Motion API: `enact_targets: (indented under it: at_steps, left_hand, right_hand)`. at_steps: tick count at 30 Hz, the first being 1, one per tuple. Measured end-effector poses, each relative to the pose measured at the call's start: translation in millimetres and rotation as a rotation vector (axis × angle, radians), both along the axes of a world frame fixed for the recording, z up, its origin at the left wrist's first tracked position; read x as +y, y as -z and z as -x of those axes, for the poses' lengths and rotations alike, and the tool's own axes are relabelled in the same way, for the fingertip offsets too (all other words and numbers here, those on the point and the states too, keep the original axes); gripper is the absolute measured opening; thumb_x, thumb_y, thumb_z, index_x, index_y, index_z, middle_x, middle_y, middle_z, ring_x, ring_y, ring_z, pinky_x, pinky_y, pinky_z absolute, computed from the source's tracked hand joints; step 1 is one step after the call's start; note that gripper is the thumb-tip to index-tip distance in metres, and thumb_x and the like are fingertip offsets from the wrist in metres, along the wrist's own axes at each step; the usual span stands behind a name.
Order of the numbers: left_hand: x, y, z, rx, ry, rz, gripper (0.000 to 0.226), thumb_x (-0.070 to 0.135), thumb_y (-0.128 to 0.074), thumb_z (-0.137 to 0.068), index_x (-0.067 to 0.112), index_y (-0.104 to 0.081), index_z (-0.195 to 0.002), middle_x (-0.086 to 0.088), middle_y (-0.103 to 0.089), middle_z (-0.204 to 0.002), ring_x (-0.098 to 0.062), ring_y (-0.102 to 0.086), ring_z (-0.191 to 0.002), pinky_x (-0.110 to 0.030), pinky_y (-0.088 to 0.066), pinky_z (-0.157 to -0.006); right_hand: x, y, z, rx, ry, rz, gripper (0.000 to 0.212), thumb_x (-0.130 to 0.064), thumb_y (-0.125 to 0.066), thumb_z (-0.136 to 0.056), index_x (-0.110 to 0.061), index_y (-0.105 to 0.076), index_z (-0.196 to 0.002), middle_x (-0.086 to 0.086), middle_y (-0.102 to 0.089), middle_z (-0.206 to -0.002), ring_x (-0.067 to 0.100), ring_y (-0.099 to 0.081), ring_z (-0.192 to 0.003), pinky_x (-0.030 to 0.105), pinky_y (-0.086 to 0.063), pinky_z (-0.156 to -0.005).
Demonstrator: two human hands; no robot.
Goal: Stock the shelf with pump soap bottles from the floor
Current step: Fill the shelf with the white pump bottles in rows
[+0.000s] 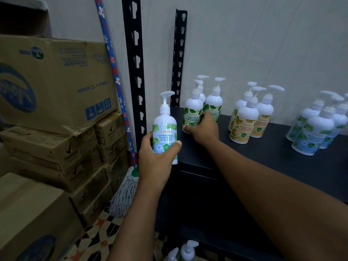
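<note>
Facing a dark shelf (282, 157) set against a pale wall (263, 44), with two black slotted posts (134, 63) rising at its left end. Stacked to the left, brown cardboard boxes (52, 81), all closed, contents unseen. Leaning between boxes and posts, a mop (124, 194) with a flowered handle, its head down on the patterned floor tiles (98, 236).

Standing on the shelf in three clusters: green-leaf bottles (213, 104) at the left end, yellow bottles (244, 119) in the middle, blue-green bottles (316, 132) at the right. Curled round the lower part of the front green bottle (192, 113), the right hand (203, 129), gripping it at the shelf's left end just beside its fellows. Wrapped round an upright mint bottle (165, 132), the left hand (156, 159), holding it in the air just off the shelf's left front corner. Low down at the bottom edge, two more pump bottles (188, 249), partly cut off.
</note>
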State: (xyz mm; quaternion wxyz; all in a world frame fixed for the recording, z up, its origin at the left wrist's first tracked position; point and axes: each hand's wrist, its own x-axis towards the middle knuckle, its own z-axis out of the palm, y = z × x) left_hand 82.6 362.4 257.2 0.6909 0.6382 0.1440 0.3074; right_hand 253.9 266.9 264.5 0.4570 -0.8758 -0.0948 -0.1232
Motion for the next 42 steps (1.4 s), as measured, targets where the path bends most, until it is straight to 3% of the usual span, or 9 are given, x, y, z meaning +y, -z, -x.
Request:
enact_targets:
  at_steps: [12, 17, 20, 23, 25, 29, 32, 37, 42]
  left_hand:
    - [-0.1, 0.1, -0.9, 0.007, 0.002, -0.005, 0.049, 0.021, -0.085, -0.079, 0.026, -0.057, -0.119, 0.002, -0.067, -0.097, -0.008, -0.067, -0.073, -0.014, -0.052, -0.055]
    - [-2.2, -1.2, 1.0, 0.019, 0.001, -0.03, 0.049, 0.022, -0.085, -0.08, 0.024, -0.057, -0.12, 0.001, -0.067, -0.099, -0.011, -0.069, -0.077, -0.013, -0.052, -0.054]
    - [-12.9, -3.2, 3.1, 0.028, 0.016, -0.033, 0.049, 0.022, -0.085, -0.08, 0.024, -0.057, -0.12, 0.001, -0.068, -0.099, -0.012, -0.069, -0.078, -0.014, -0.052, -0.053]
    - [-33.0, -5.0, 5.7, 0.036, 0.052, -0.059, 0.047, 0.022, -0.085, -0.08, 0.023, -0.059, -0.119, 0.0, -0.07, -0.098, -0.014, -0.07, -0.079, -0.017, -0.053, -0.055]
    - [-51.5, -6.8, 9.0, 0.039, 0.083, -0.08, 0.044, 0.02, -0.084, -0.08, 0.023, -0.059, -0.116, 0.0, -0.07, -0.097, -0.011, -0.069, -0.077, -0.017, -0.052, -0.056]
    - [-98.1, -9.6, 17.9, 0.046, 0.188, -0.113, 0.04, 0.017, -0.082, -0.081, 0.021, -0.06, -0.115, -0.003, -0.071, -0.098, -0.009, -0.068, -0.074, -0.017, -0.052, -0.058]
    - [-140.1, -13.4, 22.8, 0.036, 0.286, -0.132, 0.042, 0.013, -0.08, -0.082, 0.018, -0.061, -0.12, -0.002, -0.072, -0.099, -0.003, -0.069, -0.073, -0.015, -0.054, -0.06]
    - [-216.5, -15.3, 20.9, 0.017, 0.432, -0.192, 0.039, 0.009, -0.08, -0.082, 0.018, -0.066, -0.118, 0.005, -0.075, -0.093, 0.002, -0.07, -0.073, -0.012, -0.052, -0.061]
    - [-285.6, -18.0, -9.7, 0.007, 0.546, -0.293, 0.054, 0.024, -0.087, -0.077, 0.023, -0.064, -0.126, 0.01, -0.075, -0.11, 0.001, -0.071, -0.095, -0.014, -0.055, -0.075]
  right_hand:
    - [5.8, 1.2, -12.4, 0.018, 0.025, 0.024, 0.06, -0.028, -0.09, -0.074, -0.011, -0.054, -0.119, 0.009, -0.065, -0.124, 0.027, -0.062, -0.115, 0.038, -0.051, -0.091]
    - [-12.8, 2.3, 8.5, 0.011, -0.043, 0.047, 0.068, -0.043, -0.088, -0.07, -0.013, -0.056, -0.122, 0.009, -0.062, -0.125, 0.026, -0.062, -0.114, 0.042, -0.054, -0.094]
    - [-46.2, 2.2, 34.9, -0.023, -0.103, 0.226, 0.06, -0.044, -0.077, -0.084, -0.012, -0.058, -0.131, 0.01, -0.054, -0.133, 0.024, -0.055, -0.12, 0.032, -0.045, -0.095]
    - [-94.2, 2.1, 63.5, -0.041, -0.15, 0.375, 0.044, -0.044, -0.071, -0.091, -0.015, -0.065, -0.124, 0.003, -0.056, -0.118, 0.02, -0.057, -0.11, 0.026, -0.04, -0.084]
    - [-132.3, 1.7, 81.1, -0.041, -0.161, 0.426, 0.033, -0.043, -0.07, -0.091, -0.018, -0.069, -0.114, -0.002, -0.057, -0.108, 0.018, -0.057, -0.105, 0.027, -0.04, -0.081]
    - [-219.3, 2.1, 105.7, 0.003, -0.089, 0.492, 0.026, -0.047, -0.065, -0.093, -0.023, -0.07, -0.104, -0.003, -0.056, -0.109, 0.018, -0.053, -0.109, 0.034, -0.046, -0.093]
    - [-283.1, 2.7, 111.4, 0.052, 0.017, 0.544, 0.037, -0.058, -0.06, -0.093, -0.026, -0.069, -0.11, -0.002, -0.056, -0.117, 0.019, -0.053, -0.115, 0.039, -0.046, -0.1]
    - [-370.9, -0.2, 108.2, 0.16, 0.119, 0.655, 0.06, -0.068, -0.045, -0.096, -0.03, -0.057, -0.139, -0.001, -0.048, -0.149, 0.021, -0.046, -0.136, 0.04, -0.038, -0.112]
    - [-422.5, -4.2, 91.3, 0.264, 0.169, 0.727, 0.069, -0.07, -0.033, -0.098, -0.033, -0.037, -0.155, 0.001, -0.027, -0.166, 0.021, -0.024, -0.152, 0.042, -0.021, -0.121]
